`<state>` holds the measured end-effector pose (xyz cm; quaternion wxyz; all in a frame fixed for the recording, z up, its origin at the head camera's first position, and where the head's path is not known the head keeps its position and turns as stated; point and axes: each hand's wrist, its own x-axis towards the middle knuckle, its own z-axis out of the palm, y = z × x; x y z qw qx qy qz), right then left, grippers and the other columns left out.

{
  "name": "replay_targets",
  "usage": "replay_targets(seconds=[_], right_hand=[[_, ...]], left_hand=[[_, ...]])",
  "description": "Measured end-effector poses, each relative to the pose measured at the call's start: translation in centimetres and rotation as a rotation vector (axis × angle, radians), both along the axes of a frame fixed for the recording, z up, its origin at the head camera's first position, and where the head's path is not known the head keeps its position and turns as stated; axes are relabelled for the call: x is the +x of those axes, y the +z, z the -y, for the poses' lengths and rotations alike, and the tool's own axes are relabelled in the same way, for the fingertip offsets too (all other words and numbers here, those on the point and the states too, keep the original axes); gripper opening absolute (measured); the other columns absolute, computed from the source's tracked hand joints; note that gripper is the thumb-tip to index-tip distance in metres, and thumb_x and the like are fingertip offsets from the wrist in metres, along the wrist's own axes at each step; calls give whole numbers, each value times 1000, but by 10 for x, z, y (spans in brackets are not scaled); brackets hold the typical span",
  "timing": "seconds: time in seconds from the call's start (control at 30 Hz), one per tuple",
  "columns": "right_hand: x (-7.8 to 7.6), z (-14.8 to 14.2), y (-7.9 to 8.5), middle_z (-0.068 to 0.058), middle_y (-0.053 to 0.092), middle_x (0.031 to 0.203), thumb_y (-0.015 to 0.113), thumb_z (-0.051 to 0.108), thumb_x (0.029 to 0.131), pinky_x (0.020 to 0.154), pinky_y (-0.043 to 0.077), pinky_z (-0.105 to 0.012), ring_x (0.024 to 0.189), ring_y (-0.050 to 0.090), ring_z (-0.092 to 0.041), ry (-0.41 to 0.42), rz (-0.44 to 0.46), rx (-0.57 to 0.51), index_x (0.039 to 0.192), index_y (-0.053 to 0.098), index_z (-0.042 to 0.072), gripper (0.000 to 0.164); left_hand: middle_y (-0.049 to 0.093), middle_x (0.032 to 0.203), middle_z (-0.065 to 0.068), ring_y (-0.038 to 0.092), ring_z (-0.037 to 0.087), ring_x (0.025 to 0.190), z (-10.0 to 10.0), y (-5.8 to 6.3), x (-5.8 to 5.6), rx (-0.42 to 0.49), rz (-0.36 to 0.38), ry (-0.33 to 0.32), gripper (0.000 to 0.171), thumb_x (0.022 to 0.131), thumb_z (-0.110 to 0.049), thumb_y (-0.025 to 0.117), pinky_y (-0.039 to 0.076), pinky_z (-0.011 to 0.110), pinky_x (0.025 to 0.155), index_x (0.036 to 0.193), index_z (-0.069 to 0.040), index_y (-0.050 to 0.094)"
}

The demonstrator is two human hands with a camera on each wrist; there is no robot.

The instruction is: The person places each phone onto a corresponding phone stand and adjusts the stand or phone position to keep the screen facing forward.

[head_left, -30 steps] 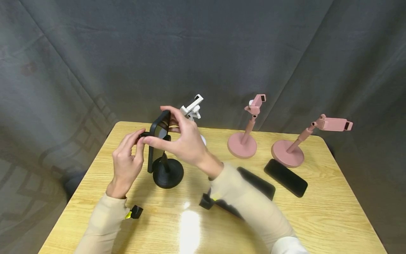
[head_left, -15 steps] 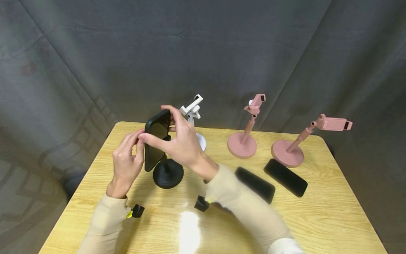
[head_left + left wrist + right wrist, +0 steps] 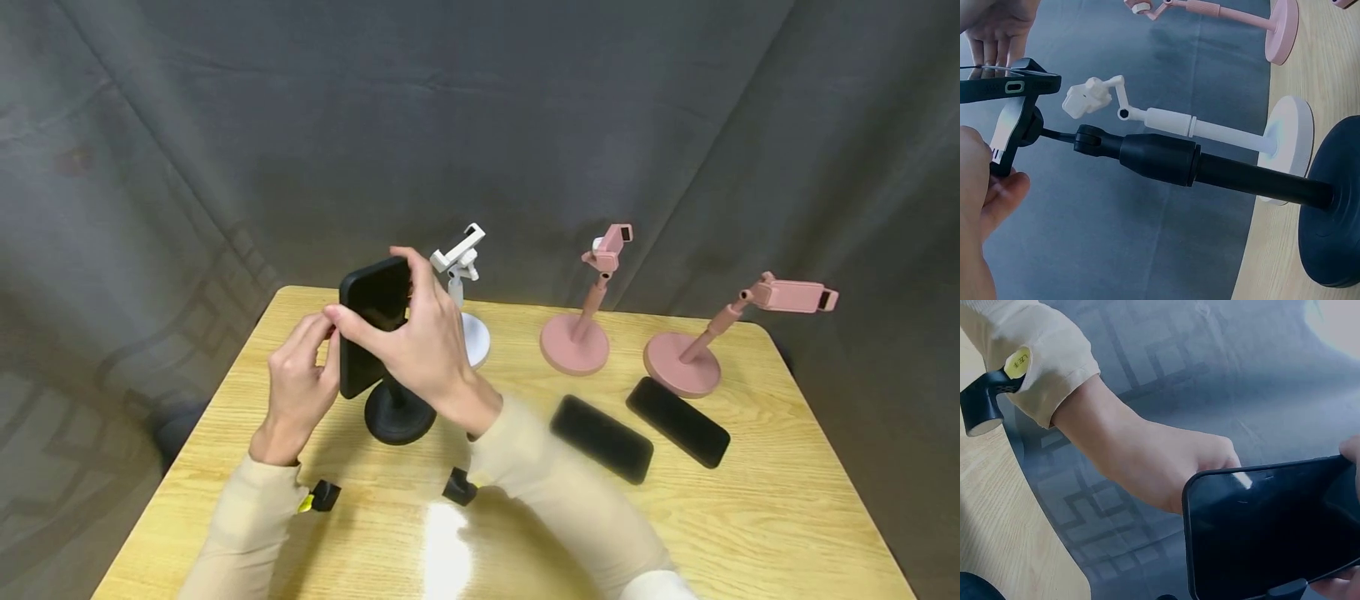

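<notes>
Okay, black phone (image 3: 377, 292) is up against the holder (image 3: 1015, 125) of the black stand (image 3: 1160, 159), my right hand (image 3: 427, 346) gripping the phone's edges, left hand (image 3: 302, 379) pinching the holder. White stand (image 3: 475, 337) sits behind, two pink stands (image 3: 573, 343) further right.

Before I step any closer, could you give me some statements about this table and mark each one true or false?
1. Two pink stands are on the table. True.
2. The white stand is to the right of both pink ones. False: from the person's view, the white stand is left of both.
3. Two dark phones lie on the table, apart from each other. True.
4. The right hand is empty. False: the right hand holds a raised phone.
5. The raised phone is at the top of the black stand. True.
6. The left hand lies flat on the table. False: the left hand is up beside the raised phone.
</notes>
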<state>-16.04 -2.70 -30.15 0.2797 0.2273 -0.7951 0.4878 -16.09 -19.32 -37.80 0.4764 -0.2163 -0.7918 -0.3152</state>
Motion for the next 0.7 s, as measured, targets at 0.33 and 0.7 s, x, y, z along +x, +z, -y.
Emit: replay_targets(seconds=[0.33, 0.7], right_hand=[[1, 8, -3, 0, 61, 92, 71, 55, 70, 63, 46, -23, 81, 54, -9, -120, -42, -15, 128, 45, 8, 79], [-8, 16, -9, -5, 63, 96, 69, 57, 69, 68, 49, -29, 84, 57, -13, -264, -165, 9, 125, 46, 4, 81]], left_hand=[[67, 90, 18, 63, 24, 76, -2, 3, 1, -36, -20, -14, 19, 85, 2, 59, 57, 41, 67, 101, 8, 66], [67, 90, 17, 63, 23, 76, -2, 6, 3, -58, -16, -9, 20, 84, 3, 58, 56, 39, 66, 101, 8, 66]])
